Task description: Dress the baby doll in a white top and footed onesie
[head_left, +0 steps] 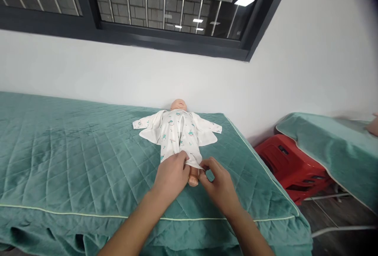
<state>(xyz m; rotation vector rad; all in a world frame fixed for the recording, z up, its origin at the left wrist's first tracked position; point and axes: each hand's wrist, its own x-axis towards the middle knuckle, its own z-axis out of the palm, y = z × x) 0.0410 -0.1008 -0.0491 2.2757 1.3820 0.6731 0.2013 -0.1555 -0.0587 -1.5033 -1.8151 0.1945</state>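
Note:
A baby doll [178, 104] lies on its back on the green quilted cover, its head toward the wall. It wears a white printed jacket [206, 128] spread out at both sides, and over its front lie white printed pants [189, 140]. One doll foot [193, 180] sticks out of the right-hand pant leg. My left hand [174, 171] pinches the cloth at that leg, just left of the foot. On the other side, my right hand [217, 179] grips the edge of the same cuff between thumb and forefinger. The other doll foot is hidden.
The green quilted bed cover [73, 161] reaches to a white wall [118, 71] under a dark-framed window [171, 43]. Right of the bed are a red plastic stool [289, 165] and another green-covered surface [333, 150]. Part of a hand or doll [373, 126] shows at the far right.

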